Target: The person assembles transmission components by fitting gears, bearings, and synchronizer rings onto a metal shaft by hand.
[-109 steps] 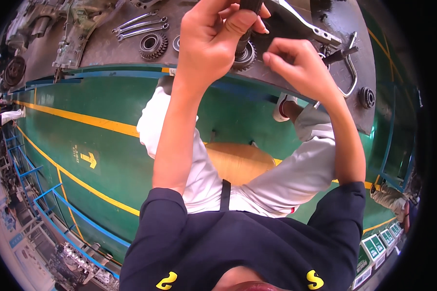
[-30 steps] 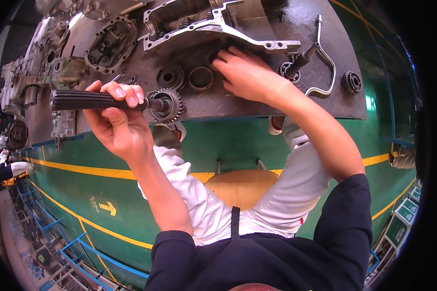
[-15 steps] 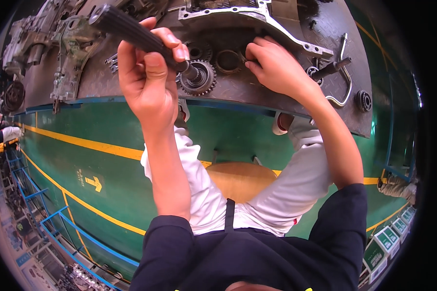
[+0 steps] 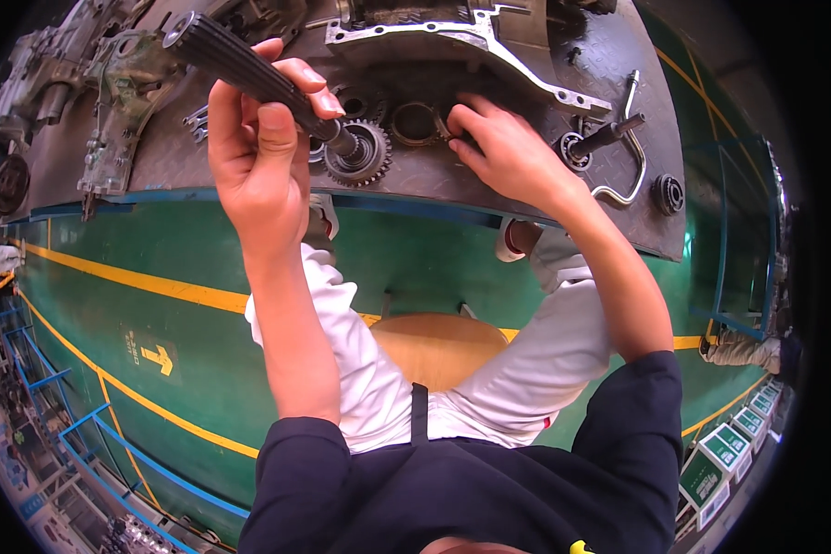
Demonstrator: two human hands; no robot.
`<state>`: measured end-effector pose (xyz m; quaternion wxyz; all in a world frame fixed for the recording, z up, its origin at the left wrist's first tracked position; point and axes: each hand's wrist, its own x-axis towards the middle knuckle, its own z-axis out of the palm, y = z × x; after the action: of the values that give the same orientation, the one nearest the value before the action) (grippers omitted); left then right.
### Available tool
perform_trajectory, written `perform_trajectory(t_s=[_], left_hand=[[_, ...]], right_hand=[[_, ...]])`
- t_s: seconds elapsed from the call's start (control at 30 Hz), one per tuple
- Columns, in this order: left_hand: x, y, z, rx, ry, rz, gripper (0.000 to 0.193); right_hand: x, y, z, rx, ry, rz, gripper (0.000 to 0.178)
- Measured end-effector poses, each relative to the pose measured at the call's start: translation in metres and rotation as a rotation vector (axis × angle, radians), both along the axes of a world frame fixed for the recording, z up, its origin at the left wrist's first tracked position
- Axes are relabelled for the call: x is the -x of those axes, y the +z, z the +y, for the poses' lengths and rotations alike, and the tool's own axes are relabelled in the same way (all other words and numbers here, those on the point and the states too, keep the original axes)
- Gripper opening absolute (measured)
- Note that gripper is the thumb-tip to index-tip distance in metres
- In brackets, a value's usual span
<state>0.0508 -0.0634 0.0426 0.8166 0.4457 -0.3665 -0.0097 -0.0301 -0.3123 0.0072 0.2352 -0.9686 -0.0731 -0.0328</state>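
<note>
A dark splined shaft (image 4: 240, 69) is in my left hand (image 4: 266, 157), its fingers and thumb wrapped round it. The shaft slants down to the right, its thin lower end at the middle of a toothed gear (image 4: 359, 155); whether the gear is fixed to it I cannot tell. My right hand (image 4: 517, 159) is over the table beside a metal ring (image 4: 416, 123). Its thumb and forefinger are apart, close to the ring's right edge; contact is unclear. The other fingers are bent and slightly blurred. Behind the shaft's lower end lies another gear (image 4: 355, 100), partly hidden.
A large metal housing (image 4: 406, 30) stands at the back of the table (image 4: 489, 198). More castings (image 4: 120, 102) sit at the left. On the right are a shaft with a bearing (image 4: 600, 138), a bent metal pipe (image 4: 639, 157) and a small round bearing (image 4: 667, 195).
The whole view has shifted slightly, moving things leftward. My right hand's fingers have come nearer the ring, with thumb and forefinger parting. My left hand keeps its hold on the shaft.
</note>
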Motion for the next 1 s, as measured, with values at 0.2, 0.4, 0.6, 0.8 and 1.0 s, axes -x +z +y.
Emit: perform_trajectory(t_s=[0.2,0.4,0.6,0.8,1.0], left_hand=[[0.002,0.001,-0.002,-0.013,-0.014,0.005,0.047],[0.003,0.000,0.002,-0.003,-0.025,0.023,0.047],[0.004,0.002,0.002,-0.013,-0.019,0.019,0.047],[0.005,0.001,0.002,0.041,0.024,0.060,0.053],[0.005,-0.001,0.001,0.028,0.031,0.043,0.055]], right_hand=[[-0.004,-0.006,-0.008,-0.027,0.062,0.000,0.034],[0.001,-0.012,-0.010,-0.204,-0.020,-0.033,0.065],[0.010,-0.018,-0.011,-0.384,0.094,0.023,0.077],[0.017,-0.023,-0.015,-0.397,0.120,0.000,0.076],[0.016,-0.021,-0.018,-0.390,0.144,0.037,0.086]])
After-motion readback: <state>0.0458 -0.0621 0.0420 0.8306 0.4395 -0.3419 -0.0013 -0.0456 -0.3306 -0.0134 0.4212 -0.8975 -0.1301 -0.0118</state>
